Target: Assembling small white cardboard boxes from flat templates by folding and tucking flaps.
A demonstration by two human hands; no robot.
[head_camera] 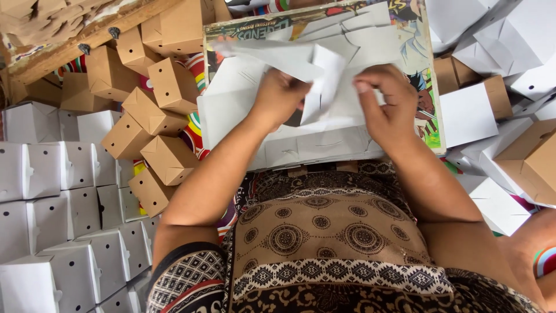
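On the colourful printed board (428,124) that lies across the person's lap rests a stack of flat white die-cut cardboard sheets (324,148), and on top of this stack lies the half-folded white cardboard blank (301,69), its long axis running left to right. The left hand (281,95) is closed in a grip on the blank's middle. The right hand (388,101), just to the right of it, pinches its raised flap; both hands are equally near.

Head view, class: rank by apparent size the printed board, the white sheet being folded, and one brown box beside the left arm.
1. Printed board, largest.
2. White sheet, held by both hands.
3. Brown box, smallest.
The sheet is partly folded, so its full size is unsure.
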